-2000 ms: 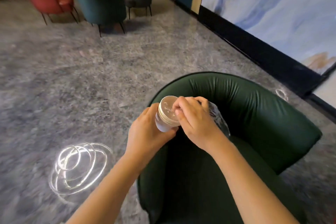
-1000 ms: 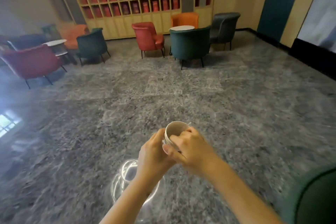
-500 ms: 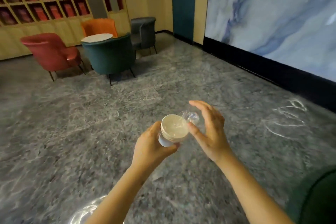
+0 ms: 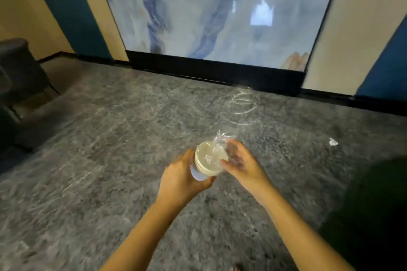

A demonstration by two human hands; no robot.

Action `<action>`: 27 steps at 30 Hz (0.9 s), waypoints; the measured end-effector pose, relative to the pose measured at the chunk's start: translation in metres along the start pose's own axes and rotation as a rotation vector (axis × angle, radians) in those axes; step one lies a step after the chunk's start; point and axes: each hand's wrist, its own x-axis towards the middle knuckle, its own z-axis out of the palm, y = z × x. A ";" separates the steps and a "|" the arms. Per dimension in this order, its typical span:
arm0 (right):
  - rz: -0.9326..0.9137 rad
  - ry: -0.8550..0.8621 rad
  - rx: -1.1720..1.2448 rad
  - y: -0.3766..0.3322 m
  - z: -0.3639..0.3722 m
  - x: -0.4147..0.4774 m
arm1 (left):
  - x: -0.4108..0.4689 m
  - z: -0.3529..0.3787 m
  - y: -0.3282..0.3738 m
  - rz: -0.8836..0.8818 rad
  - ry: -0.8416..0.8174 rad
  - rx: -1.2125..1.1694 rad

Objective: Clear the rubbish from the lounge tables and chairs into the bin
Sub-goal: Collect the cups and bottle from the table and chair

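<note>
Left grip clasps the stacked beige paper cups at mid-frame. Right grip, fingers spread, presses the clear crinkled plastic wrapper onto the cup mouth. We judge the step to be consolidating rubbish. Next we must find the bin, which is unseen. Half a second ago the wrapper sat beside the rim.

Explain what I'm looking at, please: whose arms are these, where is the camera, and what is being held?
There is no machine here. These are a person's bare arms, filmed by a wide-angle camera worn on the head, looking forward and down. The left hand grips a paper cup with crinkly clear plastic over its mouth. The right hand is beside it, fingers spread loosely at the plastic. A small white scrap lies on the grey floor. A dark green chair shows at the right edge.
</note>
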 end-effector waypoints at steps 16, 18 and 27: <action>-0.248 0.378 -0.596 0.036 -0.192 0.239 | 0.357 0.162 0.049 0.339 -0.415 0.025; -0.147 0.421 -0.527 0.038 -0.212 0.262 | 0.397 0.180 0.060 0.379 -0.441 -0.001; 0.091 1.004 -0.582 0.049 -0.321 0.411 | 0.579 0.272 0.116 0.644 -0.531 -0.027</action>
